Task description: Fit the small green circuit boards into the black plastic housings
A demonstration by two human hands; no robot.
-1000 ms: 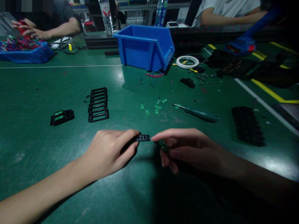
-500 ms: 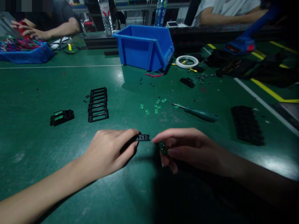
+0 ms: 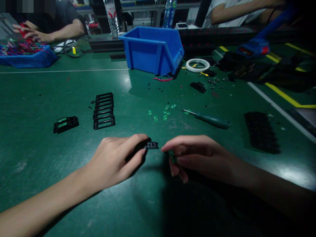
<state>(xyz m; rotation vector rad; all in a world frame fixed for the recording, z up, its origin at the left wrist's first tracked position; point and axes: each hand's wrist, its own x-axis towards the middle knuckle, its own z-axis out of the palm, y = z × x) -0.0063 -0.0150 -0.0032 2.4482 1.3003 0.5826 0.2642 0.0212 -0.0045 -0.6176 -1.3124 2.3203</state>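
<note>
Left hand (image 3: 118, 158): clamped on a black plastic housing (image 3: 152, 145), which projects from its fingertips toward the right hand (image 3: 204, 154). The right pinches a green circuit board (image 3: 172, 156) between thumb and fingers. Caution: a slack right-hand pinch could drop the board.

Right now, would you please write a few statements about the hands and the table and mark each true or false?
1. The left hand holds a small black part. True.
2. The right hand is empty. False: it holds a small green board.
3. The screwdriver lies nearer the hands than the large blue bin. True.
4. The white tape roll is inside that bin. False: it lies on the table, right of the bin.
</note>
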